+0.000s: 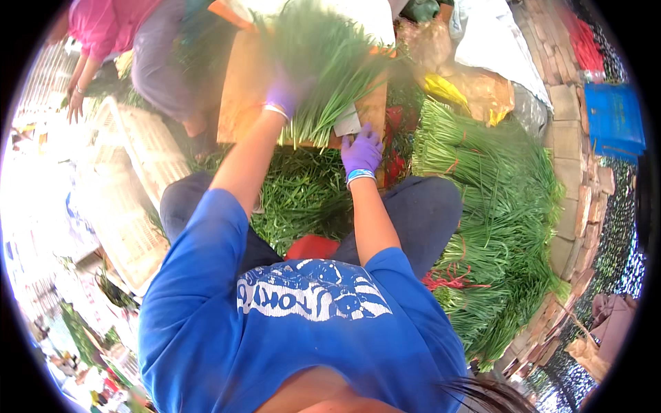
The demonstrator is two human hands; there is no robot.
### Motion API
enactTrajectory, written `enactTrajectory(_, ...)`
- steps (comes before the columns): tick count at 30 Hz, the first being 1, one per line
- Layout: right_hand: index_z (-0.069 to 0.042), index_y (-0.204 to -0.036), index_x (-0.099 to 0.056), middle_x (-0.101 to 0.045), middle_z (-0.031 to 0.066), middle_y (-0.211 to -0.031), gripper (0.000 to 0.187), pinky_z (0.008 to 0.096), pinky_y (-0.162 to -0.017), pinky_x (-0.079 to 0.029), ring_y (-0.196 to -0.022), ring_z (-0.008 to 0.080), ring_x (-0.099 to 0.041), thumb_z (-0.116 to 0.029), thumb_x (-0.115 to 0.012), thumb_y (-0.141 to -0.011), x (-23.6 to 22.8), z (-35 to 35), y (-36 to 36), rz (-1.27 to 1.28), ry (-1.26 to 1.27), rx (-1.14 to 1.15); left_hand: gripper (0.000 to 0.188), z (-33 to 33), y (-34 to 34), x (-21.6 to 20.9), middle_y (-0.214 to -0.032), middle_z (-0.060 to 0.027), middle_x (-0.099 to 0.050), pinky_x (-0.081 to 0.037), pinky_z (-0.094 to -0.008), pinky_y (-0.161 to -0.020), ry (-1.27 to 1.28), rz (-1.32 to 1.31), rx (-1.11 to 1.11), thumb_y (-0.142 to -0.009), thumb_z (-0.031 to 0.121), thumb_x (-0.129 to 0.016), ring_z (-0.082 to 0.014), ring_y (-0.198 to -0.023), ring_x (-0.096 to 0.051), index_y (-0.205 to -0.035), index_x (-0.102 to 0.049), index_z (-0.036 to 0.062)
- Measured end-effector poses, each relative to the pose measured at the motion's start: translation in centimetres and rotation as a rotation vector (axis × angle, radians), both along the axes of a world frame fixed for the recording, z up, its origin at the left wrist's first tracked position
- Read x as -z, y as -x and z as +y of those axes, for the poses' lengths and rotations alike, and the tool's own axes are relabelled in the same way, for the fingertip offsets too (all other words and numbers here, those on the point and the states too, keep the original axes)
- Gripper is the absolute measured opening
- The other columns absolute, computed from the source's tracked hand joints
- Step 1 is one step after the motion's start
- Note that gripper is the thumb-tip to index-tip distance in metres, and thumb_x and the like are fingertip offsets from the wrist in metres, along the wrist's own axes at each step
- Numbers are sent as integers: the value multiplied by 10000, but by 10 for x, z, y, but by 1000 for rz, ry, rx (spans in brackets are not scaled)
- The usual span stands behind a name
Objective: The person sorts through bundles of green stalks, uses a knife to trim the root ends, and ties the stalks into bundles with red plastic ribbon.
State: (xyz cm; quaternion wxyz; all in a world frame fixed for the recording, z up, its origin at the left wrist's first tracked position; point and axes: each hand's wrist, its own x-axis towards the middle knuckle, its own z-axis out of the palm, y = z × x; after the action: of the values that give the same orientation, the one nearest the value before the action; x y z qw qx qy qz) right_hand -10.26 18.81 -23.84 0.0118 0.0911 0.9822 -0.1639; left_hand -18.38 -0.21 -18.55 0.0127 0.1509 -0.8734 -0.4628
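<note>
A bunch of green chives (323, 76) lies across a wooden board (237, 86), its pale cut ends toward me. My left hand (284, 95), in a purple glove, is closed at the left side of this bunch; its fingers are blurred and partly covered by leaves. At the board's near right edge, my right hand (363, 150), also gloved in purple, is closed on a knife (348, 122). The broad grey blade sits beside the stalk ends, while the handle is hidden in my hand. Loose green trimmings (299, 189) lie between my knees.
Tied chive bundles (489, 199) form a large pile at my right, with red ties (451, 277) on it. Pale plastic crates (127, 220) stand at left. Another person's hand (76, 107) hangs at upper left. Low brickwork (568, 186) curves past the pile.
</note>
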Motion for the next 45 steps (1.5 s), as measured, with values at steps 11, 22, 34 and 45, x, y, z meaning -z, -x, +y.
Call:
enactTrajectory(11, -39, -1145, -417, -513, 174, -985, 489, 403, -735, -458, -860, 330, -550, -199, -603, -721, 6, 14, 22, -88, 51, -156, 1129, 68, -35, -20, -1390, -263, 44, -228, -576, -953, 701, -353, 155, -552, 714, -581, -513, -1237, -96, -1379, -11, 200)
enactTrajectory(22, -12, -939, -554, -545, 207, -936, 212, 406, -744, -455, -856, 340, -553, -117, -448, -788, -134, 236, 71, 1, -462, -412, 998, 68, -23, 7, -1423, -171, 28, -323, -571, -886, 759, -341, -55, -620, 489, -655, -423, -1257, -178, -1376, -44, 262)
enactTrajectory(34, -59, -1172, -453, -581, 133, -968, 483, 346, -796, -411, -894, 241, -531, -313, -567, -777, -78, 283, -26, 243, 134, 136, 986, 72, -25, 1, -1417, -184, 29, -297, -582, -905, 812, -339, -22, -629, 479, -653, -416, -1260, -163, -1376, -51, 251)
enactTrajectory(45, -88, -802, -497, -517, 15, -625, 40, 221, -389, -347, -463, 107, -459, -75, -535, -798, 12, 3, 40, -324, 1835, 576, 1190, 36, -22, 5, -1399, -245, -20, -223, -504, -996, 512, -53, -42, -540, 726, -583, -431, -1274, -101, -1371, 7, 113)
